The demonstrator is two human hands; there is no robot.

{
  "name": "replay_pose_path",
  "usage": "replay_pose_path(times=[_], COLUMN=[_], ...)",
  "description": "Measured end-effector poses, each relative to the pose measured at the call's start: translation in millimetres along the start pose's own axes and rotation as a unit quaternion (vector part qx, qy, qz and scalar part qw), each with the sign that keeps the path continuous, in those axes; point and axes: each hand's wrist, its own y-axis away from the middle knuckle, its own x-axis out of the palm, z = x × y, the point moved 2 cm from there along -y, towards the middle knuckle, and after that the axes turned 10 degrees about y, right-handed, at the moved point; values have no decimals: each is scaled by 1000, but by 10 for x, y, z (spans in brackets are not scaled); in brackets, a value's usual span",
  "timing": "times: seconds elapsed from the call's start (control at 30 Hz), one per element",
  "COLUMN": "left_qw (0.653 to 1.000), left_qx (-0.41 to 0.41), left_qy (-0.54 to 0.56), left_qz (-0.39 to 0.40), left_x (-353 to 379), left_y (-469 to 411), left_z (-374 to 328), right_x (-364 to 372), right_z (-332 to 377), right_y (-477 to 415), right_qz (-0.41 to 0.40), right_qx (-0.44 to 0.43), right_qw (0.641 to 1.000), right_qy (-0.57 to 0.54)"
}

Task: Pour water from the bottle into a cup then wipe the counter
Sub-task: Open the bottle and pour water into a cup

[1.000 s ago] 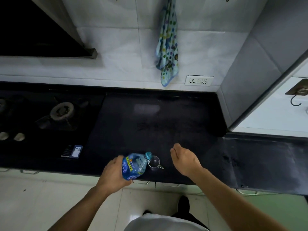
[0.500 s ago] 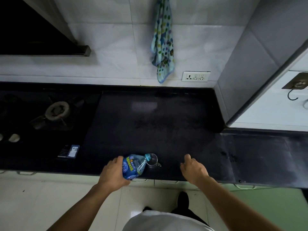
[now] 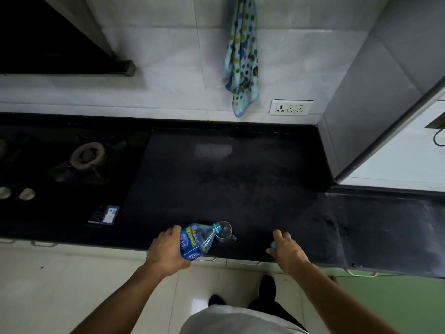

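Bottle tipped over the cup, pour in hand.

The bottle (image 3: 196, 242), thin and partly full, lies tilted with its neck at the rim of the small clear cup (image 3: 224, 231); the left hand (image 3: 167, 250) has its grip wrapped round the labelled belly, the best hold, since soft plastic likely buckles if squeezed. Right of the cup, the right hand (image 3: 286, 249) rests on the counter (image 3: 240, 184), seemingly closed on a blue cap (image 3: 272, 244), though that is unclear. Behind the cup, a spotted cloth (image 3: 242, 59) hangs on the wall.

Dim white-tiled wall (image 3: 173, 59), pale floor (image 3: 72, 285)
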Motion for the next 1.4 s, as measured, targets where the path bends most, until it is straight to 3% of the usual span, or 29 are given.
replay_pose_path(times=[1.4], left_qw=[999], left_qx=[-6], left_qy=[-35], left_qz=[-7], left_x=[-10], left_y=[-2], left_z=[13], right_x=[49], right_z=[-61], right_y=[-237], right_qz=[1], right_qx=[-12], right_qw=[1000], right_qy=[4])
